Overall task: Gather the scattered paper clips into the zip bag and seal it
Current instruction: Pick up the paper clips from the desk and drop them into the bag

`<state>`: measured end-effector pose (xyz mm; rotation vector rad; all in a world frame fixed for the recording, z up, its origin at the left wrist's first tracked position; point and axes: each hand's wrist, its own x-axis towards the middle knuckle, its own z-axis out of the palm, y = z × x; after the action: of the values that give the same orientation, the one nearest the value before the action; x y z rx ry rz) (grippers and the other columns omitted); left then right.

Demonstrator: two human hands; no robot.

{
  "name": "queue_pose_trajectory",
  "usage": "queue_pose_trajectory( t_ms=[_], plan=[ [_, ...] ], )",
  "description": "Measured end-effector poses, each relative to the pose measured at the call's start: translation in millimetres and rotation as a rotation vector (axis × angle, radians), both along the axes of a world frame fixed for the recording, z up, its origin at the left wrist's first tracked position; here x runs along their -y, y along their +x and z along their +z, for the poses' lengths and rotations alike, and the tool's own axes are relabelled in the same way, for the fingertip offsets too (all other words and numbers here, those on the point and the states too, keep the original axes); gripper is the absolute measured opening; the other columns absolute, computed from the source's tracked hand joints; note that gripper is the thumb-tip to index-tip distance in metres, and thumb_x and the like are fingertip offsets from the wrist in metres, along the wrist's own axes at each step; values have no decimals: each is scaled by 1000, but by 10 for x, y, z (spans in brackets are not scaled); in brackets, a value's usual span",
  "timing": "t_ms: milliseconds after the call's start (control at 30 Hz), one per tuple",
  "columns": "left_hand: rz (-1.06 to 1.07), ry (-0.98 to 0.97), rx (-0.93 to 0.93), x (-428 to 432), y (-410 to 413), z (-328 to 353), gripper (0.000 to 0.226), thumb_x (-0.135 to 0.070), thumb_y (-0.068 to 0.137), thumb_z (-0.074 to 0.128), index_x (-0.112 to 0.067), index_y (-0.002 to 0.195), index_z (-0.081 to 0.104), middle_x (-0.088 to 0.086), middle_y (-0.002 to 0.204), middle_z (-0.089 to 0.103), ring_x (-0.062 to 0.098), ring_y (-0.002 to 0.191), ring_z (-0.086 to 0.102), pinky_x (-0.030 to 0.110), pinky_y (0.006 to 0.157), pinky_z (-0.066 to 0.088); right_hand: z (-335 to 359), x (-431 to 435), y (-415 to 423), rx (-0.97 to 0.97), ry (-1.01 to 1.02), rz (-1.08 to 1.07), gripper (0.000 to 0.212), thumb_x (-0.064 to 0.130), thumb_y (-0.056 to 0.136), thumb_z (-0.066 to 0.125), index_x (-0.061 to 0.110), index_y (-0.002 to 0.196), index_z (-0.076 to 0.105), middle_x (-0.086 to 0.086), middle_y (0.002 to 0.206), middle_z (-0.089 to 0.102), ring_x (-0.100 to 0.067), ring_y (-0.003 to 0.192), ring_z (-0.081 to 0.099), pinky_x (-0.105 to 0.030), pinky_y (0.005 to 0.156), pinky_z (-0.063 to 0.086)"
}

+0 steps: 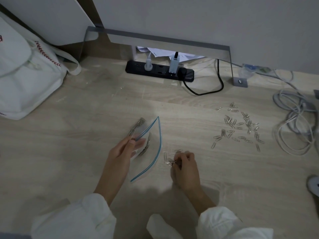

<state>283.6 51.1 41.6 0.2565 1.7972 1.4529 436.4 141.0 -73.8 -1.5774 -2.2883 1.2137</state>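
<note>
- Pinching the near lip of the zip bag (146,164) between thumb and fingers, the left hand (123,153) holds it with the mouth gaping toward the right.
- The bag is thin, clear, slightly crinkled plastic, edged with a blue zip line that bows in a long curve. Its lower end rests on the table (77,135), just left of the right hand (185,167).
- Inside it lie the bagged clips (144,149), shiny silver wire heaped in two clumps, one at the far corner and one behind the left fingers.
- The right hand has its fingers curled tight over a small bunch of clips (170,161) right at the bag's mouth. It seems to grip several, though blur hides whether they are lifted off the wood.
- Loose paper clips (240,130) lie scattered flat on the pale wood-grain tabletop, well to the right of both hands.
- A tangled coil of grey-white cable (293,130) lies just beyond them at the right edge.
- A black power strip (159,70) with plugs in it sits at the back, under a grey metal frame.
- A white cloth tote (25,80) with red stitching slumps at the far left.
- Both wrists come out of loose white sleeves (77,219).
</note>
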Motion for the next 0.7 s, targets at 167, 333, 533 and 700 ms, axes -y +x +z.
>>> queue_pose_trajectory(
  t_ms=[167, 333, 533, 700],
  plan=[
    [-2, 2, -1, 15, 9, 1, 27, -12, 97, 39, -22, 94, 63, -6, 96, 70, -7, 86, 65, 16, 84, 48, -23, -40, 3, 25, 8, 81, 22, 7, 83, 48, 28, 80, 46, -1, 97, 45, -31, 77, 57, -46, 63, 53],
    [-22, -4, -19, 25, 8, -8, 27, -13, 97, 39, -24, 94, 64, -8, 96, 71, -4, 94, 64, 20, 87, 47, 37, -106, 58, 108, 66, 175, 15, 2, 88, 45, 5, 97, 57, -6, 104, 49, -18, 86, 49, -12, 69, 34],
    [-35, -5, -31, 3, 24, -12, 28, -12, 96, 39, -25, 92, 64, -11, 93, 71, -7, 87, 65, 13, 81, 49, 124, -125, 147, 36, -61, 27, 18, -6, 84, 46, 11, 81, 50, -5, 91, 50, -10, 69, 50, -10, 60, 38],
    [-48, 11, -11, -45, 43, -33, 27, -11, 96, 40, -22, 94, 64, -11, 88, 72, -6, 85, 66, 12, 82, 48, 282, -205, 245, -78, -146, -228, 23, -9, 81, 52, 9, 70, 59, 4, 63, 56, -8, 59, 57, -3, 53, 39]
  ],
)
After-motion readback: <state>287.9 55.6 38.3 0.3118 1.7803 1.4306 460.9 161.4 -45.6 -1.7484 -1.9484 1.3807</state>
